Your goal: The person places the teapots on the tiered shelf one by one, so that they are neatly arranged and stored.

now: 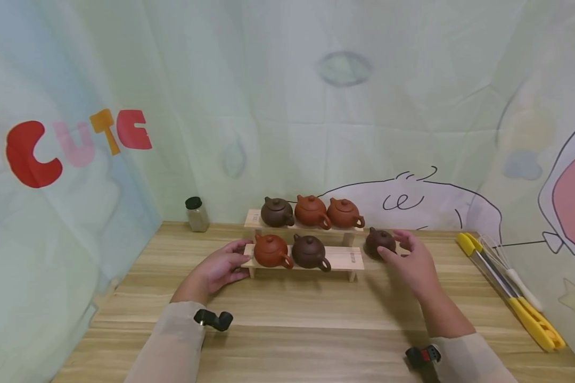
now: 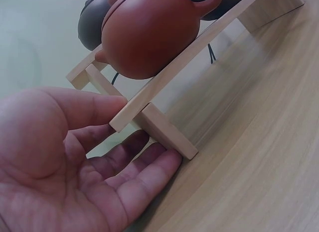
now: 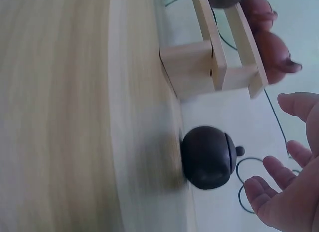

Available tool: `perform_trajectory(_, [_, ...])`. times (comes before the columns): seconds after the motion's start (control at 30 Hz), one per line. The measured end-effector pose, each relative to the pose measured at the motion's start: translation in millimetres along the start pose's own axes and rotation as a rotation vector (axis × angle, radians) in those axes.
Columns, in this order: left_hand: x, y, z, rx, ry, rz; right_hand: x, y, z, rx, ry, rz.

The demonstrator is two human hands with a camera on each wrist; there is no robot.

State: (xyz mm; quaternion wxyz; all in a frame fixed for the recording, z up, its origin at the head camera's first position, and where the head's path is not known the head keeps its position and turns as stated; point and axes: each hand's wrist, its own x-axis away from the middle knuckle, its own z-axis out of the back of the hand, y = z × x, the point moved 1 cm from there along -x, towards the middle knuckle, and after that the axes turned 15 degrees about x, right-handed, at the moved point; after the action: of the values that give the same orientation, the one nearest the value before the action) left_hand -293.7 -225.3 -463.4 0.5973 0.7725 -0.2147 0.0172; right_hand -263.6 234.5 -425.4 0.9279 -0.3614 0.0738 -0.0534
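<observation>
My left hand [image 1: 220, 267] pinches the left end of the lower wooden display stand [image 1: 341, 256], thumb on top of the board and fingers under it by the leg [image 2: 172, 135]. On that stand sit an orange-red clay teapot [image 1: 270, 251] and a dark brown teapot [image 1: 309, 252]. To the right of the stand, a small dark teapot [image 1: 376, 240] rests on the table. My right hand [image 1: 416, 268] is beside it with fingers spread and loosely bent; the right wrist view shows a gap between the fingers [image 3: 279, 172] and this teapot's lid.
Behind, a higher wooden stand [image 1: 254, 217] bears a dark teapot [image 1: 276, 213] and two reddish ones. A black-lidded jar [image 1: 198, 215] stands at the back left. Yellow-handled tongs [image 1: 532, 319] and a whisk [image 1: 522, 287] lie along the right edge. A printed cloth [image 1: 287, 106] hangs behind the table.
</observation>
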Motion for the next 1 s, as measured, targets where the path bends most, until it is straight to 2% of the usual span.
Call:
perform_trajectory(0.3, [0.7,-1.4,-0.3,-0.006,-0.021,-0.006,-14.8,14.6,2.2,0.045,-0.079,-0.09])
perform_trajectory(0.57, [-0.2,-1.2,-0.3,-0.005,-0.018,-0.009,-32.6,17.3,-3.8,0.123,-0.161,-0.046])
perform_trajectory(0.73, [-0.1,-0.4,-0.4,-0.005,-0.02,-0.004,-42.0,16.6,-7.0,0.179,-0.186,-0.03])
perform_trajectory(1.0, [-0.1,-0.2,-0.2,-0.006,-0.015,-0.001,-54.2,19.9,-12.4,0.21,-0.205,-0.014])
